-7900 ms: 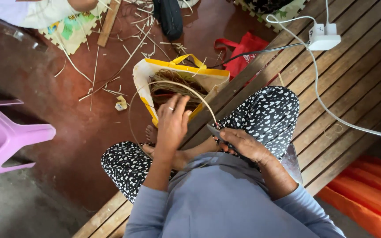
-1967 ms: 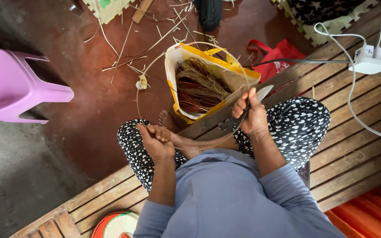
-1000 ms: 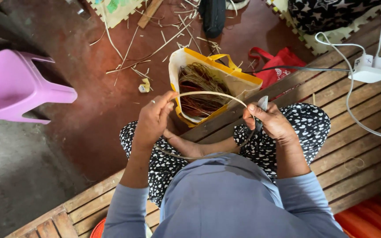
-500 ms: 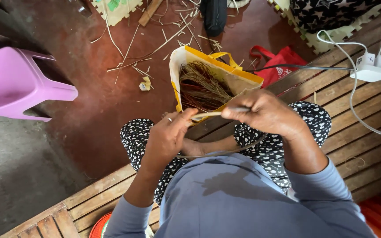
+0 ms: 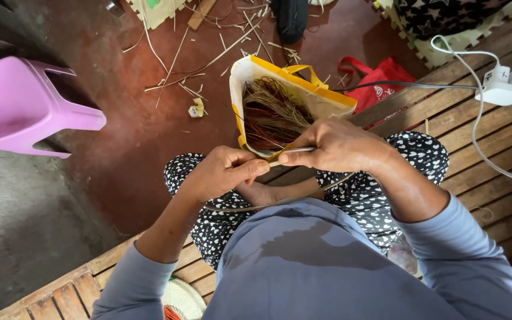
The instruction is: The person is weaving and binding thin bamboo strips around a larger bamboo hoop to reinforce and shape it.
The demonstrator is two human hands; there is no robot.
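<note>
My left hand (image 5: 223,172) and my right hand (image 5: 333,145) meet in front of my chest, both pinching a thin pale cane strip (image 5: 294,151) between thumb and fingers. The strip loops down past my lap (image 5: 250,207). Just beyond my hands stands a white bag with a yellow rim (image 5: 303,95), open and filled with brown and reddish strands. I sit on a wooden slat platform (image 5: 457,136) with my legs in black-and-white patterned trousers.
A purple plastic stool (image 5: 25,106) stands at the left on the red floor (image 5: 149,142). Loose cane scraps (image 5: 197,65) litter the floor. A red bag (image 5: 380,77) lies behind the yellow-rimmed one. A white power strip (image 5: 502,89) with cables rests on the slats at right.
My hands have come together from apart and closed on the cane strip in front of the bag. The earlier wide loop of cane is now drawn in near my lap.
</note>
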